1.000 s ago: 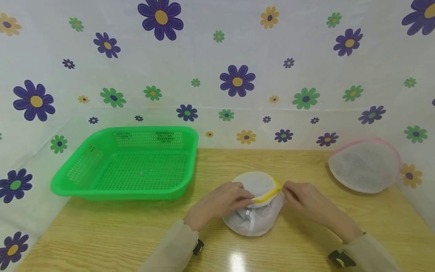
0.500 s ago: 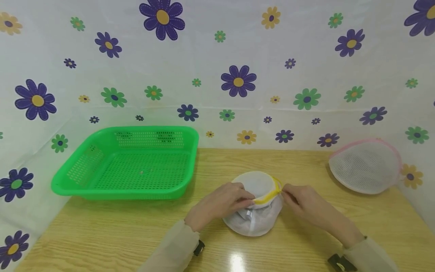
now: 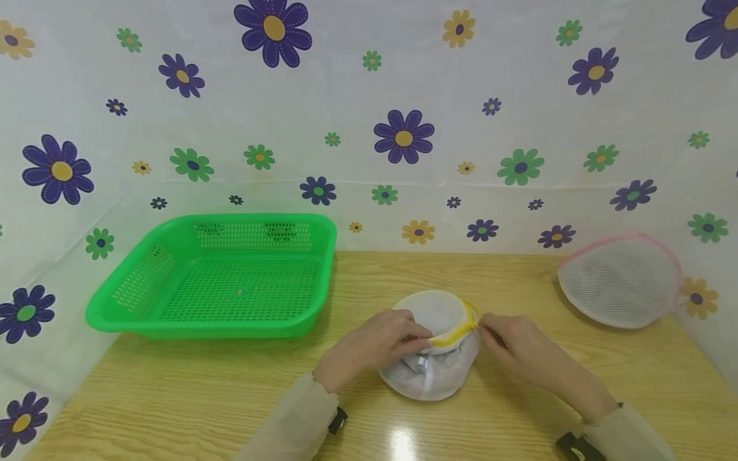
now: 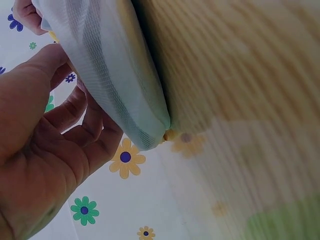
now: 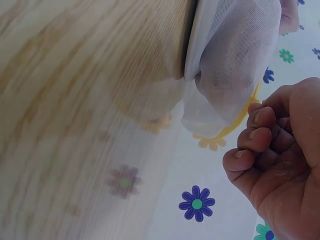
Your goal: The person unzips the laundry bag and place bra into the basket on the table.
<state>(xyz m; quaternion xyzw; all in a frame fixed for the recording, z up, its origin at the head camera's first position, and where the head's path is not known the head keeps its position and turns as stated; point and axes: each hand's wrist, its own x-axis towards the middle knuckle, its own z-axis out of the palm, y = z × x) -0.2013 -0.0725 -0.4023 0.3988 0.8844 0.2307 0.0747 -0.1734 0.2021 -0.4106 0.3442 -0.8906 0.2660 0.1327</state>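
Carefully, gripped with the left hand a soft, rounded, white mesh bag, at lower centre-right of the frame, on the pale wood-grain table. Pinched there, between thumb and bent fingers, the lower left part of its curved yellow trim; with the curled fingers of the right hand, pinched the trim's right end. Risked, in careful judgement, a slip out of the fingertips, because of so narrow a hold; risked also a snag or crease in the trim, by uneven pulling against loose mesh. Found no clear long axis in the nearly round outline; traced only the trim slantwise, from lower left up toward the right hand.
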